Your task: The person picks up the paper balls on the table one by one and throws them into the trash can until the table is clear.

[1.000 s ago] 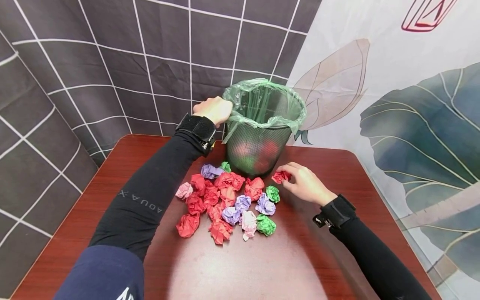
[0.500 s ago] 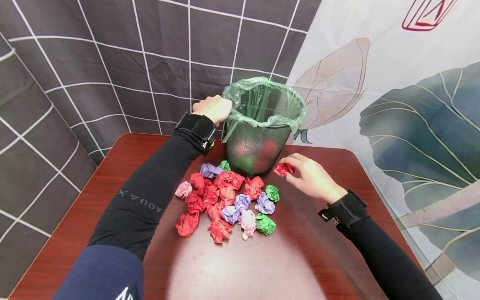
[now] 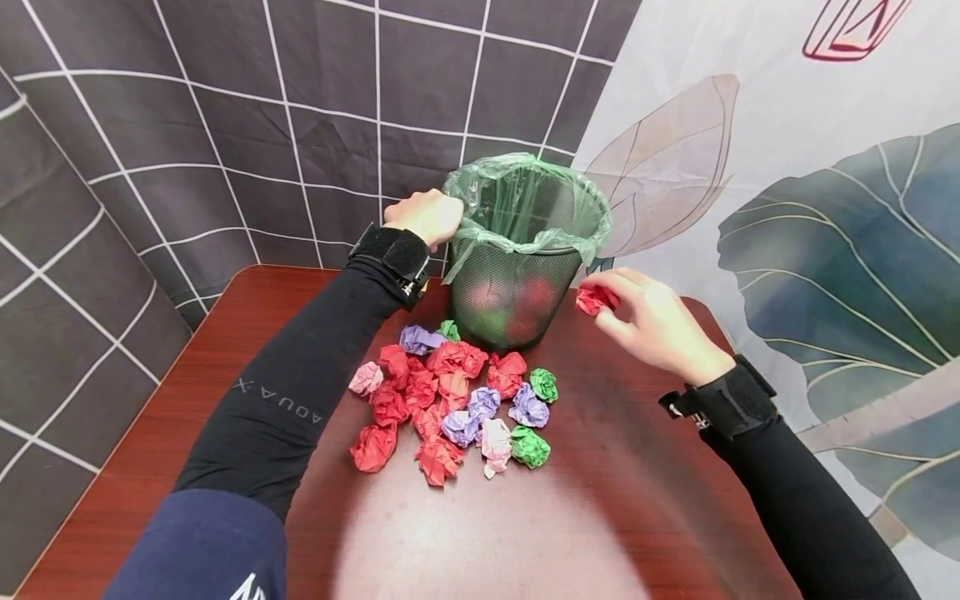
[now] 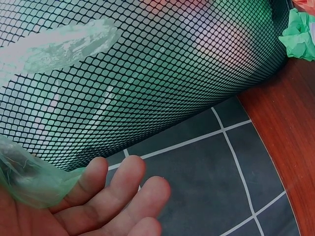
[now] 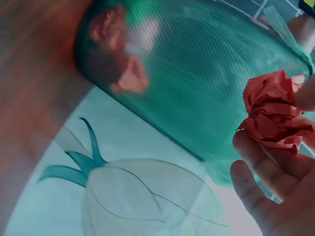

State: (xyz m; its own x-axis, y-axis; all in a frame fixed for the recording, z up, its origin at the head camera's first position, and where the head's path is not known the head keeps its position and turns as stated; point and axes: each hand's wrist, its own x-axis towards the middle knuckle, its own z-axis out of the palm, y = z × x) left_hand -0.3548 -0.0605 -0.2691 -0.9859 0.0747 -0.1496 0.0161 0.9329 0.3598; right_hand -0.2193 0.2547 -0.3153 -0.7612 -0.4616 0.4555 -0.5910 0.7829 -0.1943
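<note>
In the head view, my left hand [image 3: 426, 217] grips the rim of a black mesh trash bin [image 3: 504, 293] at its left side. A thin green bag [image 3: 555, 240] lines the bin and folds over its rim. The left wrist view shows the curled fingers [image 4: 129, 172] outside the mesh, with a flap of the bag [image 4: 37, 182] by them. My right hand [image 3: 663, 325] pinches a crumpled red paper ball [image 3: 597, 298] between thumb and fingers, above the table and right of the bin. Close up, the red ball [image 5: 273, 110] overlaps the bin's side.
Several crumpled paper balls in red, purple, pink and green lie in front of the bin, among them a red one [image 3: 373, 448] and a green one [image 3: 529, 447]. More balls show through the mesh. Dark grid cloth [image 3: 322, 133] and a leaf-print sheet [image 3: 847, 267] hang behind the table [image 3: 480, 533].
My right hand has lifted the red paper ball off the table and carried it up and to the right. My left hand stays at the bin's rim.
</note>
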